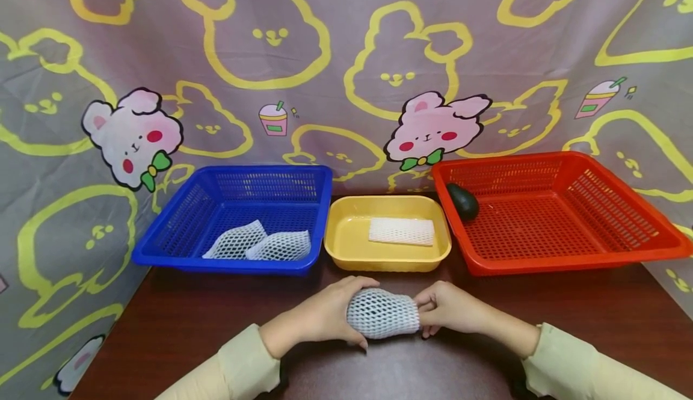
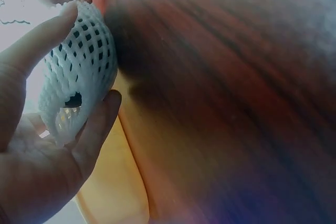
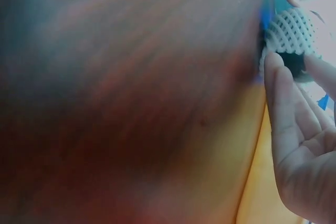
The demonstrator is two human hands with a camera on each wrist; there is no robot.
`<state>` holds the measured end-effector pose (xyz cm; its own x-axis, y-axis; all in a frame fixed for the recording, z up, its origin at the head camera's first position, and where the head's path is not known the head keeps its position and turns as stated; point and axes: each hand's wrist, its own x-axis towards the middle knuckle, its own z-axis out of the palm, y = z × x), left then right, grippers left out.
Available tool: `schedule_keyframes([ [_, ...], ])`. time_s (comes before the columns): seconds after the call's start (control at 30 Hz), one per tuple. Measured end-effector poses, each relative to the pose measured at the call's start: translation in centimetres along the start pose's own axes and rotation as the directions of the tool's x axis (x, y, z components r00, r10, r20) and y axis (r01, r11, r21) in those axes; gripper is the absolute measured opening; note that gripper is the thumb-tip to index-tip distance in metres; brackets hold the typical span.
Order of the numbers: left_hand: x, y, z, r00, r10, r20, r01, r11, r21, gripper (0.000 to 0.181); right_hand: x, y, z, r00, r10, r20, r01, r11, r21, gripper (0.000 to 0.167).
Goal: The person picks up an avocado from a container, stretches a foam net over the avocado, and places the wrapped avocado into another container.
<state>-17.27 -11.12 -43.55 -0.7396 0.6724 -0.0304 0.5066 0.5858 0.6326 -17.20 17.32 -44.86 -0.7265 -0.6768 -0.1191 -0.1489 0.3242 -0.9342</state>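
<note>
In the head view, a dark avocado sits inside a white foam net (image 1: 381,314) above the table in front of me. My left hand (image 1: 326,314) grips its left end, thumb on the near side and fingers on the far side. My right hand (image 1: 448,308) pinches the open rim of the net at its right end. Through that opening the dark avocado (image 3: 294,64) shows in the right wrist view, between thumb and fingers. The left wrist view shows the net's narrower end (image 2: 63,121) above my left palm, with a gap in the mesh.
A blue basket (image 1: 230,263) at the left holds two things in foam nets. In the middle, a yellow tray (image 1: 346,261) contains a flat white foam net (image 1: 402,231). A red basket (image 1: 574,264) at the right holds a bare avocado (image 1: 462,201). Behind hangs a patterned cloth (image 1: 335,39).
</note>
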Motion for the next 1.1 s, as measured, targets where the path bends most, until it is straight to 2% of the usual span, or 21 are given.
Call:
schedule_keyframes([
  [0.17,0.1,-0.1,0.0,1.000,-0.005,0.008,0.004,1.000,0.010,0.092,-0.2,-0.2,-0.7,0.999,-0.035,-0.004,0.035,0.998,-0.056,0.014],
  [0.43,-0.2,-0.3,-0.2,1.000,-0.014,-0.018,0.014,1.000,0.022,0.088,-1.1,-0.3,-1.7,0.998,-0.066,0.004,0.066,0.997,-0.049,0.020],
  [0.57,-0.3,-0.5,-0.3,0.999,-0.016,-0.031,0.016,1.000,0.012,0.088,-1.4,-0.7,-2.1,0.998,-0.062,-0.017,0.059,0.989,-0.138,0.022],
  [0.77,-0.4,-0.9,-0.3,0.999,-0.003,-0.045,0.003,1.000,-0.009,0.088,-2.3,-2.2,-2.9,0.993,-0.081,-0.081,0.049,0.942,-0.332,0.026],
  [0.9,-0.5,-1.1,-0.3,0.999,0.003,-0.044,-0.003,1.000,-0.010,0.086,-3.3,-3.3,-3.5,0.981,-0.140,-0.131,0.073,0.906,-0.417,0.026],
  [1.0,-0.6,-1.1,-0.3,1.000,0.004,-0.024,-0.004,1.000,0.002,0.087,-4.2,-4.1,-4.1,0.964,-0.188,-0.187,0.082,0.882,-0.464,0.025],
  [1.1,-0.7,-1.1,-0.2,1.000,-0.001,0.000,0.001,1.000,-0.002,0.089,-4.8,-4.9,-4.9,0.932,-0.253,-0.261,0.086,0.851,-0.519,0.024],
])
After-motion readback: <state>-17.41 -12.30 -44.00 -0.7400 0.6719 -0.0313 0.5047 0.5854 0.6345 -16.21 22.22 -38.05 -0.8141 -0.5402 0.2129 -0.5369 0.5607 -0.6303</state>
